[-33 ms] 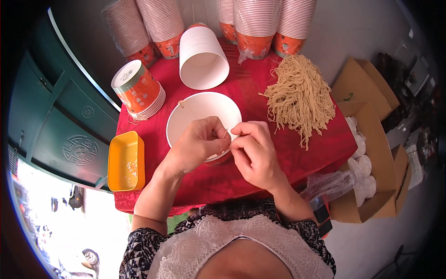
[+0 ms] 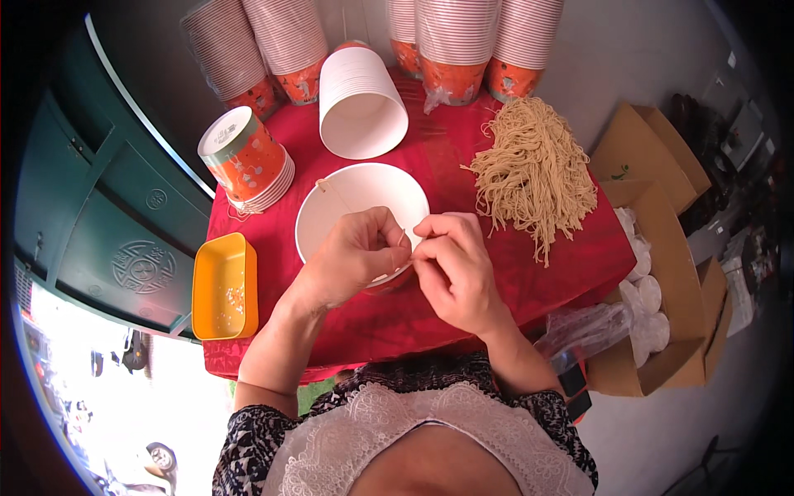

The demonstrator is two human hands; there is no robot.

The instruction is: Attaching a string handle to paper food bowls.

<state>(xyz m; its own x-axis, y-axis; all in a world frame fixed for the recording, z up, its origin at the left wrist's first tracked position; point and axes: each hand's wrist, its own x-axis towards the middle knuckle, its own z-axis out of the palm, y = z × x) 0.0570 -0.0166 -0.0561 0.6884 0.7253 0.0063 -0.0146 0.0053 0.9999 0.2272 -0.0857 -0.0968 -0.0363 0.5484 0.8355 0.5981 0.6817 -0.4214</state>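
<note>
A white-lined paper bucket (image 2: pixel 397 186) stands mouth up on the red-covered table, directly under my hands. A short piece of beige string (image 2: pixel 322 183) crosses its far left rim, and a thin strand runs from there down inside. Over the near right rim, my left hand (image 2: pixel 357 252) is closed in a pinch, a fine strand of string showing at its fingertips. My right hand (image 2: pixel 453 266) meets it there, thumb and curled fingers pinched together on the same string. The exact knot or hole between the fingertips is hidden.
Beige strings (image 2: pixel 533 178) lie heaped at the right. A yellow tray (image 2: pixel 201 289) with small white bits sits at the left. Behind are upturned orange buckets (image 2: pixel 252 165), a white bucket stack (image 2: pixel 357 83) on its side and tall wrapped stacks (image 2: pixel 455 41). Cardboard boxes (image 2: pixel 678 298) stand right.
My right hand has shifted very slightly to the right, and the bucket a touch to the left. Nothing else visibly differs.
</note>
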